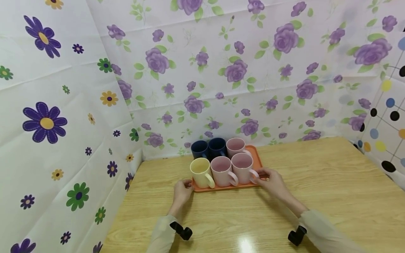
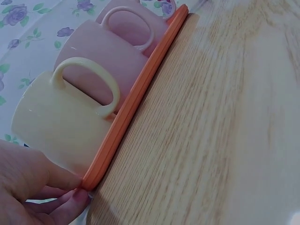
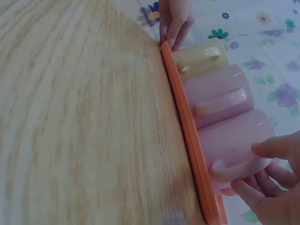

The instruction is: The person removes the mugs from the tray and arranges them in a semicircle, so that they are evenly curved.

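An orange tray (image 1: 257,160) lies on the table and carries two rows of mugs. In front stand a yellow mug (image 1: 199,178), a pink mug (image 1: 220,177) and another pink mug (image 1: 242,173) at the right, handles turned right and forward. Behind them are two navy mugs (image 1: 198,150) and a third pink mug (image 1: 235,146), all upright. My left hand (image 1: 182,193) pinches the tray's front left corner. My right hand (image 1: 272,181) holds the handle of the front right pink mug, its thumb (image 3: 269,147) against the mug's side; the handle partly hides the grip.
The tray stands near the back edge of the wooden table (image 1: 316,189), close to a wall sheet (image 1: 209,123) with purple flowers. Another flowered sheet (image 1: 79,158) hangs at the left, and a dotted one (image 1: 386,130) at the right.
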Tool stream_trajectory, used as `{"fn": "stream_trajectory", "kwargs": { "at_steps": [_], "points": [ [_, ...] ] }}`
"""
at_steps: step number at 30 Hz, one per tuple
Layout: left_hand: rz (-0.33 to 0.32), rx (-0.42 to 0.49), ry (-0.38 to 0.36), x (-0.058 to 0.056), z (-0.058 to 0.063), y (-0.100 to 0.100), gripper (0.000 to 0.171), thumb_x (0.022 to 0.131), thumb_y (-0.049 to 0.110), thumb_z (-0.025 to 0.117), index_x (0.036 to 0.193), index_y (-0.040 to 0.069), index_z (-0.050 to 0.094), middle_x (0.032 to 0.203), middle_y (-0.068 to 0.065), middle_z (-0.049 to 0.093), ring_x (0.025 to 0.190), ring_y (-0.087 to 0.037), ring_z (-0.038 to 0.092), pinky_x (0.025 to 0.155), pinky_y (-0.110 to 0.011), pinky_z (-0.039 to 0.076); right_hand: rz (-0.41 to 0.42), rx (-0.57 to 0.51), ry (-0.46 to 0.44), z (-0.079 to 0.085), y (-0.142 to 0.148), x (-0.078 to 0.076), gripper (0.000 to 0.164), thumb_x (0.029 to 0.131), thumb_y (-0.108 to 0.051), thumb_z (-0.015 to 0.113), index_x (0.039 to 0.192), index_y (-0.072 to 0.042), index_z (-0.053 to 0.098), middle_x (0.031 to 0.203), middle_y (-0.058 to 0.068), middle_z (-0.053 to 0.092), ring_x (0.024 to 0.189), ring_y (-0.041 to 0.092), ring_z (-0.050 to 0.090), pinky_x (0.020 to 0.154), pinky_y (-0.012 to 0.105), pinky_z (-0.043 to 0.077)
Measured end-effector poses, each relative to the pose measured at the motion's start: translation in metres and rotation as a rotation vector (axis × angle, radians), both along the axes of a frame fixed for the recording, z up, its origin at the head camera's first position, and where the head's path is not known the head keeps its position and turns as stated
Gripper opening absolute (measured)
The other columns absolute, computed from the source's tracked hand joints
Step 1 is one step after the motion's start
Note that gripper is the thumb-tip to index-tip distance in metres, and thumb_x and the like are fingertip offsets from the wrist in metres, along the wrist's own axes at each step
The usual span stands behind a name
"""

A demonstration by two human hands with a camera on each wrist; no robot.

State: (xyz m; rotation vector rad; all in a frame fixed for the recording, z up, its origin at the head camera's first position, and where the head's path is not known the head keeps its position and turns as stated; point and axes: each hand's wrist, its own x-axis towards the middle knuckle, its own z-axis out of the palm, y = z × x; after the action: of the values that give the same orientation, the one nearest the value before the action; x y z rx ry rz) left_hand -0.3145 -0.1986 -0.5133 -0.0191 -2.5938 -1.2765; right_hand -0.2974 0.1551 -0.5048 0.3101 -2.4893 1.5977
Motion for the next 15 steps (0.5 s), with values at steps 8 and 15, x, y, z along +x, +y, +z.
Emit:
{"fn": "stream_trajectory", "kwargs": {
  "at_steps": [8, 15],
  "points": [
    [0.001, 0.012, -0.031, 0.0021, 0.0024, -0.0015, 0.024, 0.078, -0.006, 0.071, 0.101, -0.014, 0.068, 0.086, -0.022, 0.069, 0.078, -0.024, 0.066, 0.063, -0.020, 0.051, -0.032, 0.049, 0.035, 0.0010, -0.0040, -0.0003, 0.022, 0.079, -0.012, 0.080, 0.095, -0.004, 0.068, 0.088, 0.009, 0.070, 0.081, 0.012, 0.064, 0.066, 0.019, 0.052],
    [0.003, 0.019, -0.031, 0.0017, 0.0019, -0.0021, 0.024, 0.078, -0.007, 0.070, 0.101, -0.014, 0.067, 0.087, -0.024, 0.069, 0.078, -0.025, 0.067, 0.064, -0.020, 0.052, -0.060, 0.068, 0.072, 0.0013, -0.0095, 0.0003, 0.019, 0.077, -0.008, 0.080, 0.090, -0.003, 0.066, 0.080, 0.006, 0.067, 0.073, 0.008, 0.059, 0.062, 0.018, 0.049]
  ]
}}
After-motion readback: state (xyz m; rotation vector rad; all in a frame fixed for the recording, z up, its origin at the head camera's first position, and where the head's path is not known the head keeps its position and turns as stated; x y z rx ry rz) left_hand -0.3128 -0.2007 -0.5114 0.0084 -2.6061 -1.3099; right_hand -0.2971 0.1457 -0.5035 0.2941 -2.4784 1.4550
